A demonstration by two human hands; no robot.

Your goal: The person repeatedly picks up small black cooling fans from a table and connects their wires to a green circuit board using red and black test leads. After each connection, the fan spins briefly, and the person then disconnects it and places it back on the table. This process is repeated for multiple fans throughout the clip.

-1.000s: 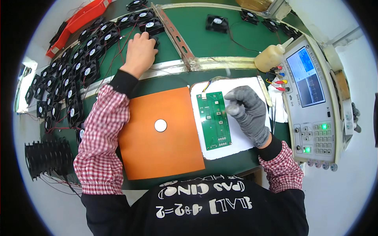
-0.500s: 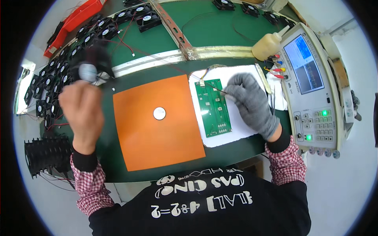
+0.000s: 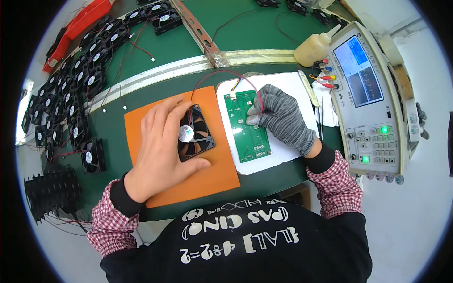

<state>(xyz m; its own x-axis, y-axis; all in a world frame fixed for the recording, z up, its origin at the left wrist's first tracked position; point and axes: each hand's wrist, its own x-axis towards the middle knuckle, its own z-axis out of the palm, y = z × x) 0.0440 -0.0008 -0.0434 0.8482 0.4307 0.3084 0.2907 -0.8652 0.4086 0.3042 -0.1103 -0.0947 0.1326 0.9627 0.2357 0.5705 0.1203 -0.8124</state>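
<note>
Fan (image 3: 193,134) flat on orange mat (image 3: 188,174), half hidden under bare left hand (image 3: 160,151), fingers spread loosely over it. Gloved right hand (image 3: 283,118) curled, fingertips pinching red wire at green board (image 3: 249,127) beside mat.

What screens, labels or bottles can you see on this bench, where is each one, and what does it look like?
Tester screen: right of the bench, rectangular, blue and grey.
Fan label: round, silver, on the black fan beside the left hand.
Squeeze bottle: behind the green circuit board, yellowish.
Lit buttons: green, below the screen.
</note>
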